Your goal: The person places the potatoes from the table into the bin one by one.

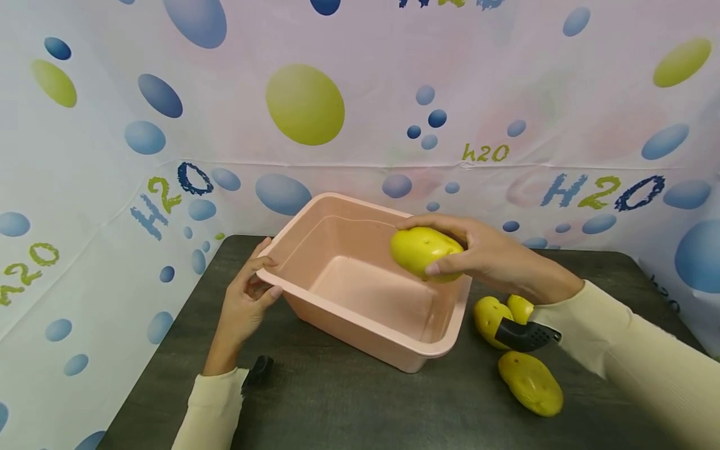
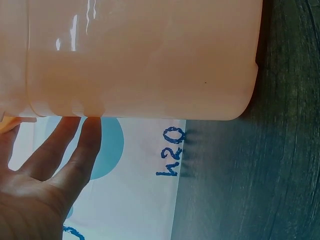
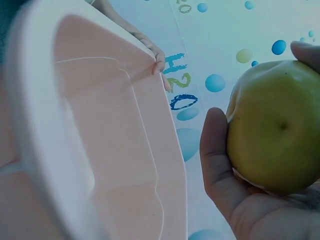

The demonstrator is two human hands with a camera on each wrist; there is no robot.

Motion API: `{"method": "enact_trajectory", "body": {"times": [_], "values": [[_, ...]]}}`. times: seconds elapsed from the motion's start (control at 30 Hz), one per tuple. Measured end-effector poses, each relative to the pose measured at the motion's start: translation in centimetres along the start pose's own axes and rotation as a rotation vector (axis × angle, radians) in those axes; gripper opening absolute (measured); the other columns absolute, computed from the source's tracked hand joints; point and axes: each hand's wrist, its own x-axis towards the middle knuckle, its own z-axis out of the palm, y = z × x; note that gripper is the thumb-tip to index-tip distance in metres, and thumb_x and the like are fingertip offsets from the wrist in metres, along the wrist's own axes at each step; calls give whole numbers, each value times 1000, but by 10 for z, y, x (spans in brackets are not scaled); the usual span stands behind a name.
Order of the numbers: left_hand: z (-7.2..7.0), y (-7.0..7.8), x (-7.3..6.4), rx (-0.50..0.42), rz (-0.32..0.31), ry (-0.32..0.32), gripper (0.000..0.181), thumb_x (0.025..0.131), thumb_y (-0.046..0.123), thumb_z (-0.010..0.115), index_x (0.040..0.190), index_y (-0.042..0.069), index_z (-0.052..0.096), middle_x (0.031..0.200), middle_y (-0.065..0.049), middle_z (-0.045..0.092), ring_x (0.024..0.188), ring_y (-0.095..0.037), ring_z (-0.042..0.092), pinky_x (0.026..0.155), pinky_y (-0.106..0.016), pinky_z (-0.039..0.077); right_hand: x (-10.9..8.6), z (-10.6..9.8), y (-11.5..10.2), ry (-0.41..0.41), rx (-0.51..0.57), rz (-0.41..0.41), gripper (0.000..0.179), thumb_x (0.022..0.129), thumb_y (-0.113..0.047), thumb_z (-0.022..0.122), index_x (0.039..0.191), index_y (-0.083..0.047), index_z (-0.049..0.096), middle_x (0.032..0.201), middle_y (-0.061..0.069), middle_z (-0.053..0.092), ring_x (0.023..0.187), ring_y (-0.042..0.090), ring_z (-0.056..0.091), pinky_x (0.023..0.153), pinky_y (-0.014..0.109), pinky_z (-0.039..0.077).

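A pink plastic basin (image 1: 360,337) stands at an angle on the dark table, its inside bare. My left hand (image 1: 244,303) grips the rim at its left corner, thumb on the near side and fingers at the far side. In the left wrist view, the fingers (image 2: 82,150) reach behind the basin's wall (image 2: 150,75). My right hand (image 1: 478,250) holds a glossy yellow potato (image 1: 422,250) over the basin's right end, thumb and fingers around it. A dimple shows on the potato (image 3: 277,130) in the right wrist view.
To the right of the basin lie more yellow potatoes: one (image 1: 489,319) near its wall, another (image 1: 520,307) partly hidden by the right wrist's black camera mount (image 1: 525,335), and a third (image 1: 531,382) nearer me. A white sheet with printed ovals (image 1: 349,169) hangs behind the table.
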Motion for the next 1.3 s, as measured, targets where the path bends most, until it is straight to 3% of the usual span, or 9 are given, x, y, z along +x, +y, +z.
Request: {"method": "enact_trajectory", "body": {"times": [0.5, 0.83, 1.03, 1.3], "values": [[1, 1, -1, 5, -18, 1, 42, 87, -18, 69, 126, -9, 56, 169, -13, 35, 125, -16, 61, 96, -19, 54, 66, 19, 0, -65, 123, 5, 59, 92, -12, 71, 148, -18, 55, 139, 12, 56, 118, 29, 55, 95, 37, 58], [1, 1, 0, -7, -20, 0, 41, 88, -17, 69, 127, -9, 56, 170, -12, 35, 125, -16, 62, 97, -19, 55, 106, 34, 10, -172, 158, -2, 55, 94, -15, 69, 148, -21, 56, 127, 13, 58, 106, 24, 59, 93, 35, 56], [1, 0, 0, 13, -15, 11, 41, 88, -17, 69, 126, -8, 57, 169, -11, 36, 124, -14, 62, 96, -17, 54, 127, 43, 12, -176, 174, 70, 52, 99, -14, 68, 149, -21, 54, 126, 10, 58, 107, 22, 60, 96, 36, 56], [0, -1, -1, 20, -5, 6, 42, 87, -17, 70, 126, -8, 57, 169, -10, 38, 120, -13, 65, 94, -16, 55, 150, 56, 21, -213, 219, 123, 55, 98, -11, 66, 151, -15, 50, 122, 8, 57, 105, 22, 57, 89, 31, 54]]}}
